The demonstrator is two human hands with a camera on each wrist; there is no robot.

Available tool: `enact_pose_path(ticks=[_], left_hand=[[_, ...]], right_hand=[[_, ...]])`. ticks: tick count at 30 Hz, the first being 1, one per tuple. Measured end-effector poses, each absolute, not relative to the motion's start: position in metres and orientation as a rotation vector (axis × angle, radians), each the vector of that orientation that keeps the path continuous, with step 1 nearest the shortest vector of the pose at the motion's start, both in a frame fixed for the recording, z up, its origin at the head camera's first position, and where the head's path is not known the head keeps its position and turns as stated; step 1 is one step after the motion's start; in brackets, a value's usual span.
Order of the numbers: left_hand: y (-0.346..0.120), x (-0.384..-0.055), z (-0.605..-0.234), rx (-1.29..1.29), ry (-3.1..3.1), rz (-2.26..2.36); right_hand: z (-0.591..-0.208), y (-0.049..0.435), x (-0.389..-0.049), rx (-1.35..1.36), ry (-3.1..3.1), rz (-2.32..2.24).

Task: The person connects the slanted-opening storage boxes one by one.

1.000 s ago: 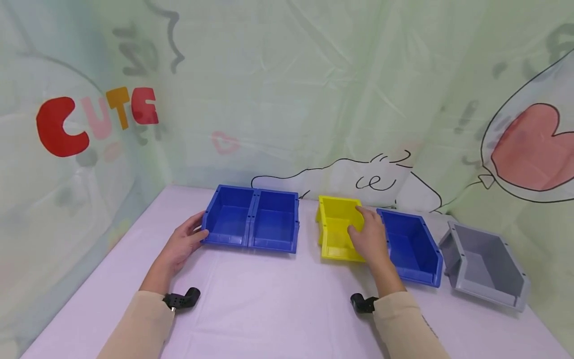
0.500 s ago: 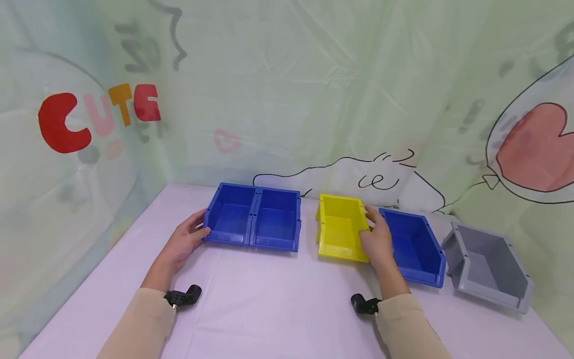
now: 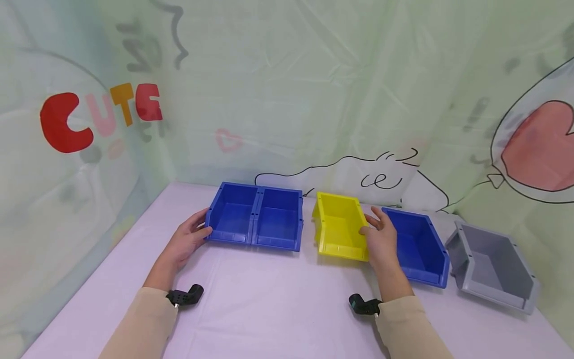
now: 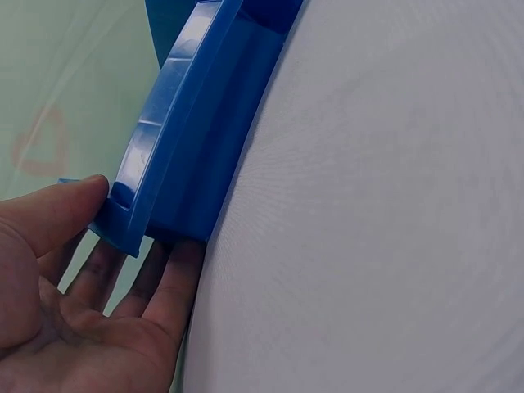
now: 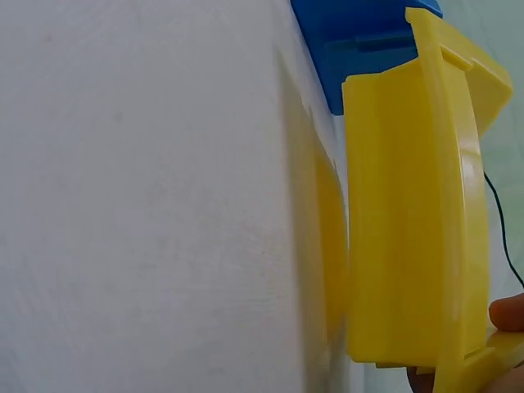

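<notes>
Two blue storage bins stand side by side at the back of the table. My left hand (image 3: 186, 242) grips the outer side wall of the left blue bin (image 3: 230, 236), thumb over its rim. The left wrist view shows the thumb on top of that bin's edge (image 4: 180, 139) and the fingers beneath. A yellow storage bin (image 3: 343, 251) is held by my right hand (image 3: 381, 244) at its right side wall, the thumb on the rim. In the right wrist view the yellow bin (image 5: 401, 221) is close over the table, and only bits of the right hand (image 5: 508, 315) show.
The second blue bin (image 3: 275, 241) stands between the left blue bin and a gap before the yellow one. Another blue bin (image 3: 423, 275) sits right of my right hand, then a grey bin (image 3: 493, 294). A printed curtain (image 3: 287, 99) hangs behind the white-covered table (image 3: 269, 309).
My right hand has gone from over the yellow bin to its right wall and taken hold. The yellow bin has shifted slightly left and tilted. My left hand keeps its grip.
</notes>
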State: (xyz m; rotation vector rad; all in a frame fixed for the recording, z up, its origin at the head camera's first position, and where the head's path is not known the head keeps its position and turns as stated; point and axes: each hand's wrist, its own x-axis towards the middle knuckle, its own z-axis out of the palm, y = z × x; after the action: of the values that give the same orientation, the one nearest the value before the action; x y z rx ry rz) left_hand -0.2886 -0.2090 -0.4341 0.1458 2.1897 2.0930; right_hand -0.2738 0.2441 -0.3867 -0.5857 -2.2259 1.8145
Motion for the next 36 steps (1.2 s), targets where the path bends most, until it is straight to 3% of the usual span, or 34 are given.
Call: enact_pose_path(ticks=[36], left_hand=[[-0.207, -0.287, -0.432, 0.126, 2.177, 2.102]], right_hand=[[-0.365, 0.238, -0.269, -0.574, -2.146, 1.847]])
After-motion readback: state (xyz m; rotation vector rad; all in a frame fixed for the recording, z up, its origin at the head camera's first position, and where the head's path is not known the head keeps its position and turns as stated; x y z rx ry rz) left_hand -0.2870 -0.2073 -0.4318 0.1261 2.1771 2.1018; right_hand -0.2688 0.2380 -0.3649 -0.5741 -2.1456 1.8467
